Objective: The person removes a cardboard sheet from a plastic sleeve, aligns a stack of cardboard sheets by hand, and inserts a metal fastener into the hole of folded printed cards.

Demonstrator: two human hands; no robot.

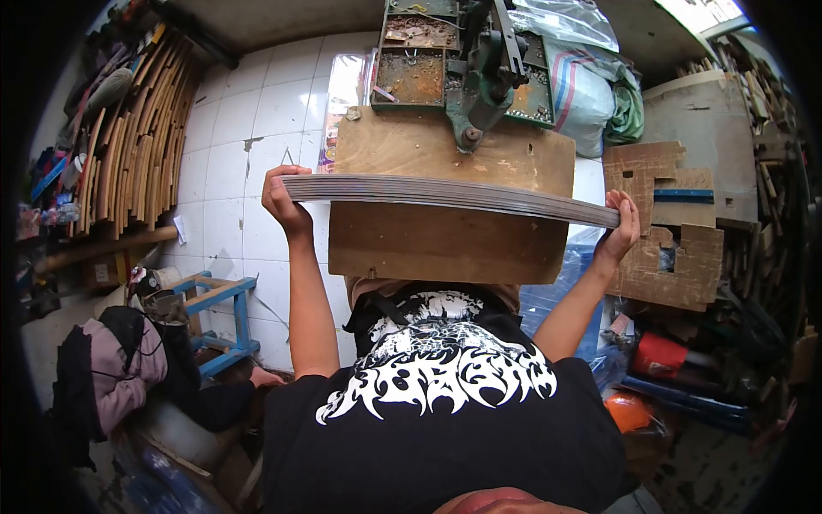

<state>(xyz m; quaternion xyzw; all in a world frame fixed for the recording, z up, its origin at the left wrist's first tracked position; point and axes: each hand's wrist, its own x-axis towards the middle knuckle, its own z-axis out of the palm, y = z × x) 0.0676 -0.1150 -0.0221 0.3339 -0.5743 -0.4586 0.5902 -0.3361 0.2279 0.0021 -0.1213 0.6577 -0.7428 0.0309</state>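
A long stack of thin grey sheets (454, 196) spans the space above a wooden board (445, 244), seen edge-on and sloping slightly down to the right. My left hand (287, 204) is closed around its left end. At the other end, my right hand (623, 224) grips the stack with fingers on the far side. The sheets' material cannot be made out. Beyond the stack, a dark green hand press (484, 103) stands at the board's far edge.
A compartment tray (411, 75) of small metal parts sits around the press. Wooden slats (137, 137) lean at the far left, near a blue-framed stool (231, 313). Cut brown boards (659, 283) and a white sack (582, 98) are on the right. Another person's hand (267, 377) shows lower left.
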